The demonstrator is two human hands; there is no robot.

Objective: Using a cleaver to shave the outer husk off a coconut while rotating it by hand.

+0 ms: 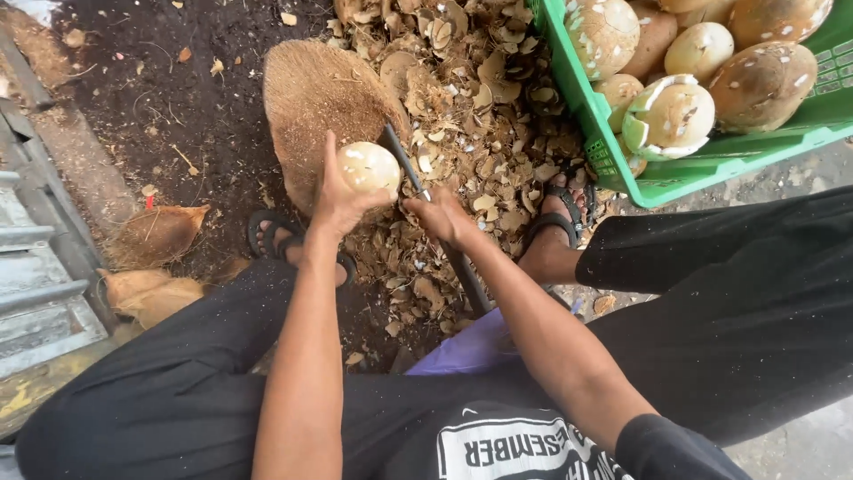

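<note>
- Peeled coconut (368, 167): pale, mostly stripped of brown skin, a few specks left. You hold it against the near edge of the fibrous husk block (320, 107).
- Your left hand (340, 200) is wrapped around the coconut from below, thumb up its left side, grip firm.
- Your right hand (442, 218) is closed around the long metal blade (418, 191); the tip lies just beside the coconut's right side, the handle runs back toward your lap.
- Progress, as a judgement: this nut looks nearly done, only small patches of skin remaining.
- Green crate (702, 169), upper right, holds a number of coconuts, many with brown skin in patches.
- Shell shavings (480, 98) heaped between the block and the crate's near corner, spilling to your sandalled feet (555, 213).
- Room: tight. Knees flank both arms and the crate edge is near your right foot. Open dark soil (169, 98) lies left of the block, with husk pieces (155, 236) by the metal steps (35, 267).
</note>
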